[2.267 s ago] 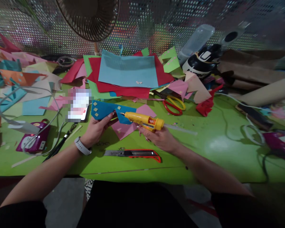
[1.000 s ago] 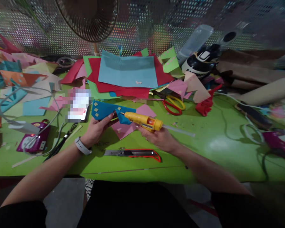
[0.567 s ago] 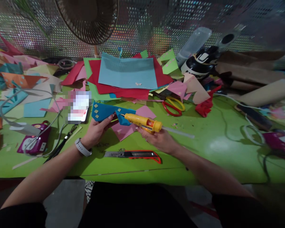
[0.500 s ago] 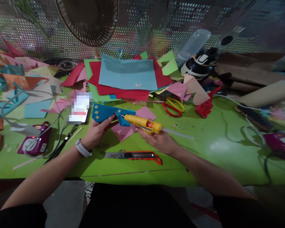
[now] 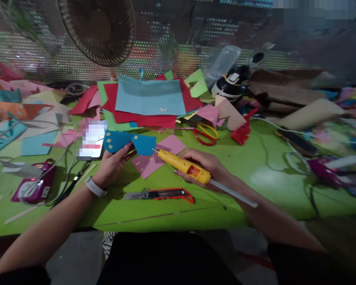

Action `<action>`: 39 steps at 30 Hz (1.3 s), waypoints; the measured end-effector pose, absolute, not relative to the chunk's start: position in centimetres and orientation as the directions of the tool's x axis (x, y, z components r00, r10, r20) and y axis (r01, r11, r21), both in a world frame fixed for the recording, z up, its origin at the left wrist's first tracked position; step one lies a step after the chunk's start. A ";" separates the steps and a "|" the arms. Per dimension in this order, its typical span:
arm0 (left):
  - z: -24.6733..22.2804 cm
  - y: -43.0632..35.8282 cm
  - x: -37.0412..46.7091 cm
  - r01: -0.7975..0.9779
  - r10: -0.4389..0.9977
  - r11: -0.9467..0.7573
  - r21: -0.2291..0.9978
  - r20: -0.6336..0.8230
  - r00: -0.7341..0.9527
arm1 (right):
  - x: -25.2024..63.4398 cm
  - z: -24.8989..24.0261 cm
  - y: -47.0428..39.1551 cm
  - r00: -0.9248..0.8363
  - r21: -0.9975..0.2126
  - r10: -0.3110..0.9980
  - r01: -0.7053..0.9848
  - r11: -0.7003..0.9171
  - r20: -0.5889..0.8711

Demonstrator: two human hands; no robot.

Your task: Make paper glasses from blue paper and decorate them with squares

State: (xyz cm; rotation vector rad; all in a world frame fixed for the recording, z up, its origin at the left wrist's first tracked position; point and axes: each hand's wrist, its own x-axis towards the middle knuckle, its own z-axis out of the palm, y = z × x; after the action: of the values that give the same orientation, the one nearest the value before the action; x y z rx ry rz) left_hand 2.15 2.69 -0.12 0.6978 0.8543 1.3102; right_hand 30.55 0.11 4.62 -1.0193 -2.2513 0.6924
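Note:
My left hand (image 5: 114, 164) is closed on a folded piece of blue paper (image 5: 145, 145), its thumb in front near the middle. Small pale diamond shapes dot the blue paper. My right hand (image 5: 203, 164) grips a yellow glue gun (image 5: 182, 163), with a clear glue stick (image 5: 234, 193) jutting from its back. The nozzle points left, close to the right end of the blue paper; I cannot tell whether they touch. Pink paper (image 5: 148, 164) lies on the table under and beside the blue piece. Nearer me rests a box cutter (image 5: 163, 194) with its blade out.
Stacked coloured sheets (image 5: 150, 97) lie behind my hands, with scissors (image 5: 206, 134) to their right. A phone (image 5: 91, 140) and a purple device with cables (image 5: 37, 182) are on the left. A fan (image 5: 97, 31) stands at the back; brown paper rolls (image 5: 311, 113) lie at right.
The glue gun's nozzle has drawn back from the middle of the blue paper to its right end, and the gun now tilts more. The whole view has shifted slightly.

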 end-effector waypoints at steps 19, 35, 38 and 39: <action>-0.9 3.4 2.2 -0.495 0.992 0.125 0.860 -0.118 0.045 | 38.2 3.4 1.2 -0.437 -0.240 0.824 0.810 0.535 0.361; -1.6 3.4 1.9 -0.540 0.990 0.136 0.831 -0.141 0.032 | 29.5 1.2 0.7 -0.393 -0.126 0.916 0.916 0.381 -0.083; -1.7 3.4 1.9 -0.535 0.990 0.139 0.834 -0.137 0.044 | 29.6 1.0 0.7 -0.424 -0.173 0.900 0.898 0.404 -0.100; -1.7 3.4 1.9 -0.535 0.990 0.140 0.833 -0.136 0.046 | 29.6 1.0 0.7 -0.426 -0.197 0.897 0.895 0.400 -0.116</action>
State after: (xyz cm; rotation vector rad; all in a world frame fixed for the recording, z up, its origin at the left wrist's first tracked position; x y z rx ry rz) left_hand 1.87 3.37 -1.68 0.6900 0.8465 1.3167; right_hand 29.63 0.66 1.02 -1.6783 -2.6206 0.3605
